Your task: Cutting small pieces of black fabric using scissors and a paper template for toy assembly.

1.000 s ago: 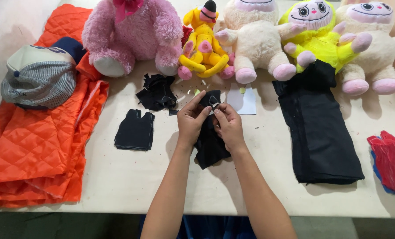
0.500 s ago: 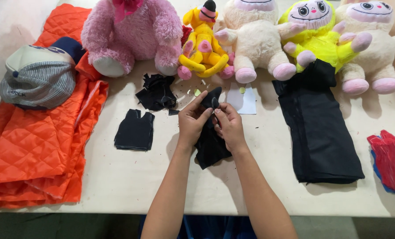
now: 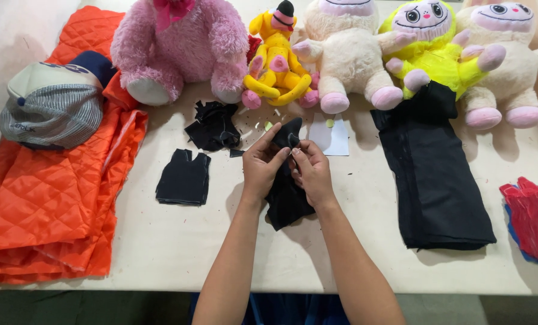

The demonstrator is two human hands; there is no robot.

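My left hand (image 3: 261, 165) and my right hand (image 3: 312, 173) meet over a small piece of black cloth (image 3: 285, 198) at the middle of the table. Both pinch its upper end, fingertips close together, and the rest of the cloth hangs down under my palms. A small black vest-shaped piece (image 3: 184, 177) lies flat to the left of my left hand. A heap of black scraps (image 3: 212, 125) sits just beyond it. A white paper slip (image 3: 332, 135) lies past my right hand.
A row of plush toys lines the far edge: pink (image 3: 181, 45), yellow (image 3: 278, 60), cream (image 3: 347, 54), yellow-green (image 3: 431, 42), cream (image 3: 510, 60). Folded black fabric (image 3: 434, 174) lies right, red cloth (image 3: 531, 216) at the right edge. Orange quilted fabric (image 3: 52, 198) and a striped cap (image 3: 49, 105) lie left.
My hands have stayed in place; the fingers have shifted slightly on the cloth's upper end, and a small white bit seen between them a second ago no longer shows.
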